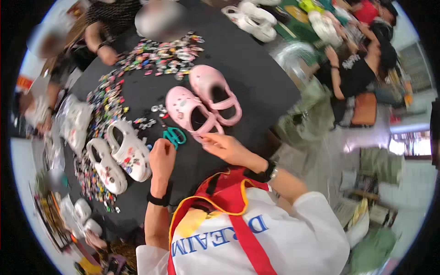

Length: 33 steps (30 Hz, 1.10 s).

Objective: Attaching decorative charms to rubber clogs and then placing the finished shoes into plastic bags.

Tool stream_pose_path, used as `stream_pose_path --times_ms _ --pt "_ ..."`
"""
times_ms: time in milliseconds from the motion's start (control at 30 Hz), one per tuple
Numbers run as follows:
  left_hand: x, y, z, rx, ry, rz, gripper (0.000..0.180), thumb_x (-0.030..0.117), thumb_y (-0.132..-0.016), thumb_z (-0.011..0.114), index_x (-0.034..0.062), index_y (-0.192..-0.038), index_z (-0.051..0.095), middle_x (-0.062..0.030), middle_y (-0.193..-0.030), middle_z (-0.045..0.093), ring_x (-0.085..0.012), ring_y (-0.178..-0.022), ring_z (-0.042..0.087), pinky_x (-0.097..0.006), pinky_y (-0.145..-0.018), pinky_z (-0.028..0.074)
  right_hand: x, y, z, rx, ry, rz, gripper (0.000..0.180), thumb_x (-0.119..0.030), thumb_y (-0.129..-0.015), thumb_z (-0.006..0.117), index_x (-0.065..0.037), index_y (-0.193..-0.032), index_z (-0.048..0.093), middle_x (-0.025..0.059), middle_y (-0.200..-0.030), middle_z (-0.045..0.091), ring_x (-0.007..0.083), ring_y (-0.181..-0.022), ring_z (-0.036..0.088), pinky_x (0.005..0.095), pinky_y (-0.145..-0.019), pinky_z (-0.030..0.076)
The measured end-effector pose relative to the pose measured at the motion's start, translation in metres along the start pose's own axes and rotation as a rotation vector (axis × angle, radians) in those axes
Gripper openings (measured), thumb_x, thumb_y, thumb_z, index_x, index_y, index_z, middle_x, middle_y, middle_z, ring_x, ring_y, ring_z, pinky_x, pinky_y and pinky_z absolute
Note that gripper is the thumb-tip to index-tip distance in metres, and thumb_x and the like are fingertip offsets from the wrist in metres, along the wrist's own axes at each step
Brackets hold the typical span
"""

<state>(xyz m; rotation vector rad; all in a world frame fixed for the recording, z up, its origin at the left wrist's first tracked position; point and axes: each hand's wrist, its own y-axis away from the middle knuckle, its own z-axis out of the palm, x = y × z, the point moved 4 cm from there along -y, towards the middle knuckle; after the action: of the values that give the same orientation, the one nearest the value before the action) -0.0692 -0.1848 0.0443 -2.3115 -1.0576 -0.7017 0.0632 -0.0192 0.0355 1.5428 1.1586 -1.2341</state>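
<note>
A dark table [270, 78] fills the middle of the view, and people sit around its far side. Small multicoloured charms [107, 98] cover the table in a broad curved band, from the far edge down the left side. A pair of pink clogs [205, 82] stands near the table's centre, toes pointing away from the person; small charms are visible on the left shoe. A pair of white clogs [130, 158] (also fitted with charms) lies to the left, toes toward the person. The right hand [229, 149] has its fingers partly extended at the heel of the left pink clog; whether it grips cannot be told. The left hand [162, 158] is curled nearly closed; its contents cannot be told. Teal-handled scissors [173, 135] lie just beyond it.
</note>
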Motion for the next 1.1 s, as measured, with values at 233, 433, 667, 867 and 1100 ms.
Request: stream_pose_path --times_ms 233,433,667,867,1100 --pt "0.11 0.015 0.056 -0.434 0.057 0.68 0.015 0.006 -0.069 0.061 0.0046 -0.082 0.053 -0.0109 -0.072 0.054 -0.029 -0.065 0.055 -0.038 -0.06 0.045 0.038 0.035 0.005 0.097 -0.784 0.295 0.027 -0.025 -0.093 0.042 -0.005 -0.104 0.055 -0.0014 -0.082 0.054 0.0053 -0.069 0.049 0.0192 -0.059 0.041" --pt "0.132 0.017 0.08 -0.65 0.088 0.762 0.02 0.011 -0.073 0.063 0.0058 -0.091 0.058 -0.01 -0.082 0.058 -0.0281 -0.072 0.058 -0.036 -0.063 0.046 0.131 0.143 -0.038 0.266 -0.876 0.623 0.024 -0.023 -0.09 0.048 -0.005 -0.103 0.057 0.0041 -0.092 0.059 0.0109 -0.08 0.057 0.0246 -0.073 0.047" --pt "0.144 0.007 0.097 -0.682 0.012 0.594 0.017 0.008 -0.073 0.061 0.0045 -0.089 0.057 -0.0105 -0.079 0.057 -0.0289 -0.071 0.057 -0.037 -0.062 0.045 0.362 0.276 -0.092 0.706 -0.386 0.97 0.015 -0.013 -0.085 0.048 -0.001 -0.079 0.056 0.0123 -0.078 0.06 0.0202 -0.064 0.056 0.0335 -0.057 0.046" --pt "0.154 0.005 0.102 -0.638 -0.125 0.498 0.015 0.008 -0.074 0.06 0.0046 -0.088 0.057 -0.0093 -0.079 0.056 -0.0275 -0.072 0.056 -0.036 -0.065 0.044 0.403 0.226 -0.132 0.101 0.604 0.942 0.024 -0.016 -0.064 0.063 -0.001 -0.082 0.063 0.0225 -0.081 0.061 0.0377 -0.081 0.06 0.0424 -0.07 0.049" --pt "0.159 0.016 0.107 -0.611 -0.236 0.34 0.018 0.008 -0.073 0.061 0.0048 -0.09 0.057 -0.0086 -0.08 0.057 -0.0266 -0.071 0.056 -0.036 -0.062 0.043 0.427 0.167 -0.162 0.08 0.602 0.832 0.023 -0.018 -0.072 0.059 0.001 -0.084 0.063 0.0228 -0.083 0.062 0.0328 -0.074 0.063 0.0383 -0.06 0.051"
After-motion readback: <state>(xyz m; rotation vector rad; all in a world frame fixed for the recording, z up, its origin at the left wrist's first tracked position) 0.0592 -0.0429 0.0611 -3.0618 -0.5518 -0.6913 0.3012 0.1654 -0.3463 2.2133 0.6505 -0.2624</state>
